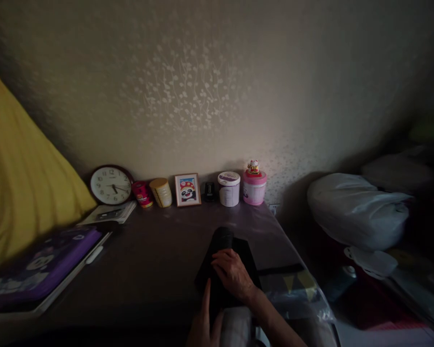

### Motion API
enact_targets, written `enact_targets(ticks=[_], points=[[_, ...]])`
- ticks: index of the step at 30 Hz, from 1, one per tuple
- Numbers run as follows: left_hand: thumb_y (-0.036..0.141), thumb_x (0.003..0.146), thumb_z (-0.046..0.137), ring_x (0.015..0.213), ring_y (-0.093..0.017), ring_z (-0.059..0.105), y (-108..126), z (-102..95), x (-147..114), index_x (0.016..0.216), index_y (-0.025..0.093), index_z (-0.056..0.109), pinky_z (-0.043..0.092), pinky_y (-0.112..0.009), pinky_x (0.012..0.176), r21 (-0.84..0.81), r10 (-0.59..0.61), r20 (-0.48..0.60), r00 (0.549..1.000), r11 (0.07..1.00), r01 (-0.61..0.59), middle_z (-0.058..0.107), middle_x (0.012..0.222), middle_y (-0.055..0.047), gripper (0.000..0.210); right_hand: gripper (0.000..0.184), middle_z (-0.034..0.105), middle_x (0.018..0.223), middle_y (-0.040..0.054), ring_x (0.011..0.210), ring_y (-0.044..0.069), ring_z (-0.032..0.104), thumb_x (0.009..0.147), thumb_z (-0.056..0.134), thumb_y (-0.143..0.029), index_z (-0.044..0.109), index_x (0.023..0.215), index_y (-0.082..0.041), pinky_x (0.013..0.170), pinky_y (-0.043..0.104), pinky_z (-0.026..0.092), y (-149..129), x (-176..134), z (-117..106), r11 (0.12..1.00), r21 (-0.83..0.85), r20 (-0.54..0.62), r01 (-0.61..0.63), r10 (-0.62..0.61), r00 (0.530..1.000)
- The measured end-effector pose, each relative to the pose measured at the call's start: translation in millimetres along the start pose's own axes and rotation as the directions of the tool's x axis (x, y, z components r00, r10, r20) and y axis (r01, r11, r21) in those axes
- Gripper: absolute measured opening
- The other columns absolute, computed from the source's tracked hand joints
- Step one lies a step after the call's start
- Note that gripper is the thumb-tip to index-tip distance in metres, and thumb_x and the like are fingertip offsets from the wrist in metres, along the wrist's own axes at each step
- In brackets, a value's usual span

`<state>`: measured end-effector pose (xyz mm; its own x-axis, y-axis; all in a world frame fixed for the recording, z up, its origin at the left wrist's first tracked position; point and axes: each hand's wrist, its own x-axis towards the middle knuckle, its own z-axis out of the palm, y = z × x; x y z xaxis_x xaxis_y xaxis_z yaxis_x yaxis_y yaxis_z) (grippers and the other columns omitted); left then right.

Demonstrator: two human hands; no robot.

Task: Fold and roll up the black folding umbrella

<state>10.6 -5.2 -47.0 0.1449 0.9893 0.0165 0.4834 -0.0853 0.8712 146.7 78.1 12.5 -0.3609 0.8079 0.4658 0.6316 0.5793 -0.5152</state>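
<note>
A black object [222,236], perhaps folded cloth or a soft bag, lies on the dark table in front of me; its kind is hard to make out in the dim light. My right hand [233,273] rests over its middle, with the fingers bent together against the dark material. Lower down, my left hand [204,325] is partly cut off by the bottom edge. Its index finger stretches upward along the black object, apart from the thumb. Beside the left hand a pale grey thing [236,325] shows, too blurred to name.
Along the wall stand a round clock [112,185], a red can [142,194], a yellow-lidded jar [161,193], a framed panda picture [187,190], a white tub [229,189] and a pink tub [255,189] bearing a figurine. A purple case [54,270] lies left; a white plastic bag [358,209] sits right.
</note>
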Motion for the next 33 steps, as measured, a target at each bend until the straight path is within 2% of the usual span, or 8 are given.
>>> enact_targets(ticks=[4,10,12,16,21,25,29,33], points=[[0.027,0.085,0.031,0.128,-0.018,0.035,3.5,-1.1,0.8,0.139,0.006,0.013,0.03,-0.031,0.104,0.044,0.004,-0.004,1.0,0.999,-0.004,0.029,0.142,-0.014,0.06,0.022,0.064,0.109,0.0012,0.11,0.018,0.047,0.087,0.044,-0.02,0.065,0.094,-0.024,0.093,0.035,0.034,30.5,26.0,7.1,0.994,-0.101,-0.025,-0.029,0.027,0.999],[0.024,0.085,0.029,0.124,-0.015,0.04,6.4,-3.2,2.1,0.14,0.006,0.008,0.032,-0.028,0.102,-0.006,-0.03,0.052,0.998,1.0,0.03,0.038,0.138,-0.013,0.061,0.026,0.057,0.119,0.0068,0.109,0.02,0.049,0.086,0.044,-0.016,0.059,0.108,-0.019,0.092,0.037,0.035,52.7,50.6,-0.2,0.955,-0.197,-0.164,-0.22,0.189,0.968],[0.025,0.085,0.03,0.126,-0.015,0.038,4.1,-2.1,2.2,0.14,0.006,0.01,0.031,-0.027,0.102,0.003,-0.032,0.038,0.999,1.0,0.031,0.04,0.137,-0.012,0.061,0.024,0.061,0.112,0.0068,0.104,0.018,0.052,0.087,0.042,-0.018,0.06,0.104,-0.019,0.093,0.036,0.036,44.1,42.6,-2.2,0.971,-0.164,-0.169,-0.173,0.145,0.975],[0.028,0.085,0.031,0.128,-0.016,0.034,-0.6,0.1,2.0,0.139,0.006,0.016,0.029,-0.027,0.104,0.028,0.006,-0.018,1.0,1.0,-0.006,0.035,0.14,-0.012,0.06,0.023,0.065,0.1,0.003,0.1,0.015,0.053,0.089,0.042,-0.021,0.064,0.095,-0.022,0.091,0.031,0.037,28.6,24.7,3.7,0.996,-0.078,-0.023,0.032,-0.034,0.999],[0.027,0.085,0.03,0.121,-0.014,0.044,-1.0,0.1,1.8,0.14,0.008,0.011,0.035,-0.025,0.099,0.003,-0.017,0.011,1.0,1.0,0.017,0.045,0.133,-0.011,0.061,0.027,0.058,0.117,0.006,0.112,0.018,0.048,0.086,0.043,-0.016,0.061,0.105,-0.02,0.095,0.036,0.035,48.4,32.2,10.3,0.983,-0.144,-0.107,-0.11,0.095,0.99],[0.029,0.086,0.029,0.123,-0.015,0.042,0.3,-1.1,1.3,0.14,0.008,0.011,0.035,-0.026,0.099,0.03,0.006,0.006,1.0,1.0,-0.006,0.041,0.136,-0.012,0.06,0.031,0.06,0.113,0.0092,0.106,0.019,0.052,0.081,0.044,-0.015,0.059,0.108,-0.016,0.094,0.034,0.037,73.9,26.1,-1.1,0.928,-0.129,-0.229,-0.349,0.315,0.921],[0.03,0.086,0.029,0.128,-0.013,0.034,5.1,-2.7,-0.5,0.139,0.008,0.012,0.03,-0.024,0.103,0.032,0.009,-0.003,1.0,0.999,-0.009,0.032,0.142,-0.011,0.06,0.03,0.064,0.101,0.0105,0.096,0.021,0.058,0.081,0.042,-0.021,0.061,0.103,-0.014,0.086,0.032,0.041,88.8,-3.6,-18.9,0.813,-0.045,-0.275,-0.58,0.548,0.79],[0.03,0.087,0.028,0.126,-0.012,0.037,12.5,-4.6,-2.6,0.14,0.011,0.009,0.032,-0.023,0.101,0.008,-0.048,0.021,0.999,0.999,0.048,0.038,0.138,-0.01,0.06,0.029,0.068,0.093,0.0082,0.087,0.021,0.062,0.081,0.042,-0.029,0.065,0.095,-0.018,0.077,0.029,0.044,90.7,-24.4,-27.2,0.758,0.097,-0.217,-0.645,0.648,0.73]])
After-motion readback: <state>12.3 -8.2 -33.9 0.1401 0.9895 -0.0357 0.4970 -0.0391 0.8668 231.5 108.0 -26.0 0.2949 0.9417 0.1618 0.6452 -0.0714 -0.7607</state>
